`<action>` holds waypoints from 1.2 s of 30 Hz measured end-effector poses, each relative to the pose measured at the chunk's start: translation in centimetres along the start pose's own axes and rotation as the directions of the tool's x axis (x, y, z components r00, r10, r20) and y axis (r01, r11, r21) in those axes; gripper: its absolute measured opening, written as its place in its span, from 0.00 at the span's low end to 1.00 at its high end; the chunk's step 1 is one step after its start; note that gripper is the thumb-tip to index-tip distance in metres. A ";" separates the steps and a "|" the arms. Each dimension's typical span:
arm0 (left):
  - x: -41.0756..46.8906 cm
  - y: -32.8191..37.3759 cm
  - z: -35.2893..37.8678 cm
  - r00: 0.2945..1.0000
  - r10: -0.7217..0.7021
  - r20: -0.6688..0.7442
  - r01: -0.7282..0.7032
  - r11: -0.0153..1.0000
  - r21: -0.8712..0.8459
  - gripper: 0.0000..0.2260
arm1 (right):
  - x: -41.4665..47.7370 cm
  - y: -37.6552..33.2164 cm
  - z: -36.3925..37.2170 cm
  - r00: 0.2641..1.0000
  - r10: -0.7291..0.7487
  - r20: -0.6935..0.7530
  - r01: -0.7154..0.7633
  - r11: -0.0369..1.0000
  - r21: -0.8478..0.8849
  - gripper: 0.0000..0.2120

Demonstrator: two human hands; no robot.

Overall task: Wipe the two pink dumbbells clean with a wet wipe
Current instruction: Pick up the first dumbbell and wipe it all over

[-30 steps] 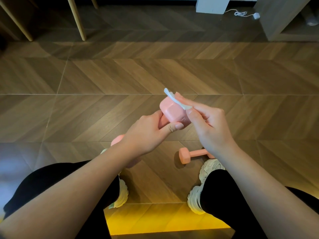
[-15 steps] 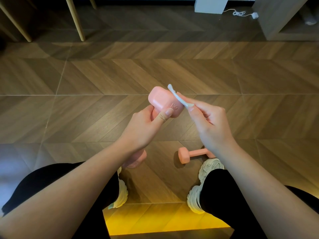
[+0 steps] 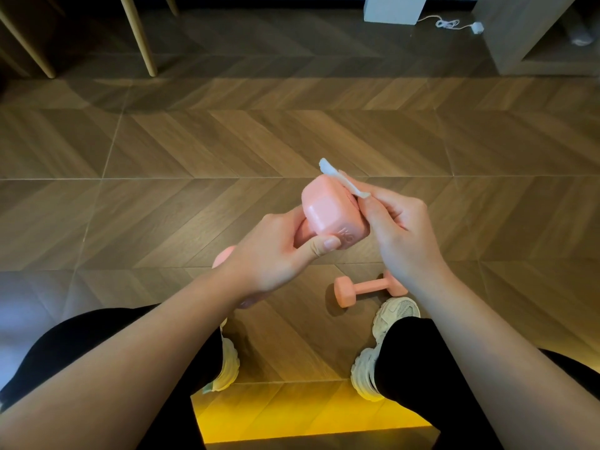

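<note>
White sneakers (image 3: 394, 315): on the wooden floor (image 3: 194, 151).
Second pink dumbbell (image 3: 363, 289): lying on the floor, just beyond the right sneaker.
Left hand (image 3: 276, 254): fingers wrapped round the handle of the raised pink dumbbell (image 3: 328, 212).
Right hand (image 3: 402, 235): fingers pinching the wet wipe (image 3: 331, 172) against the raised dumbbell's upper head.

Cannot see the bar of the held dumbbell (image 3: 331, 216), wrapped inside the left hand (image 3: 276, 258); of its lower head, only pink slivers past that wrist. Cannot read the raised marking on the upper head: too small, partly under the thumb. Of the wet wipe (image 3: 337, 180), only a thin strip edge-on, pinched by the right hand (image 3: 399, 228). On the floor (image 3: 194, 151), one head of the second dumbbell (image 3: 360, 289) covered by the right wrist. Left shoe (image 3: 229, 362) largely under the forearm. Chair legs (image 3: 139, 37) and white box (image 3: 394, 8) cut off at the top edge.
</note>
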State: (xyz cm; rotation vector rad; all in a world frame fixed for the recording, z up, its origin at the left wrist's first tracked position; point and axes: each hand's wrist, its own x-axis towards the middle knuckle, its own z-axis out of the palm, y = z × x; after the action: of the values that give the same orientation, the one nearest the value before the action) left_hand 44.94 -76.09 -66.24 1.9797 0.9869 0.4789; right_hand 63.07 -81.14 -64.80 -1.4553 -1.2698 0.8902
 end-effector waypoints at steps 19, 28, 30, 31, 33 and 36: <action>0.1 -0.3 0.3 0.986 -0.104 0.134 0.152 0.892 -0.425 0.37 | -0.2 -0.2 -0.5 0.993 -0.109 0.037 0.101 0.980 0.171 0.14; 0.3 -0.2 0.1 0.973 -0.158 0.170 0.206 0.926 -0.316 0.35 | -0.7 -0.4 -0.3 0.976 -0.193 0.106 0.177 0.973 0.147 0.14; 0.2 -0.2 0.3 0.966 -0.199 0.164 0.251 0.865 -0.435 0.38 | -0.7 -0.4 -0.4 0.969 -0.221 0.111 0.203 0.968 0.148 0.14; 0.2 -0.3 0.4 0.965 -0.207 0.162 0.260 0.839 -0.478 0.37 | -0.7 -0.4 -0.4 0.969 -0.224 0.104 0.208 0.967 0.145 0.14; 0.3 -0.3 0.6 0.967 -0.195 0.166 0.254 0.814 -0.522 0.34 | -0.5 -0.2 -0.6 0.975 -0.207 0.077 0.197 0.973 0.124 0.14; 0.3 -0.2 0.5 0.974 -0.128 0.188 0.202 0.865 -0.459 0.33 | -0.1 0.0 -0.8 0.992 -0.116 0.038 0.112 0.988 0.104 0.15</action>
State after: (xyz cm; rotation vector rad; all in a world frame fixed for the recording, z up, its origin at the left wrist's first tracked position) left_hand 45.35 -76.10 -66.67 1.4516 0.8376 0.4198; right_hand 63.81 -81.38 -64.56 -1.2764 -1.3074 0.9012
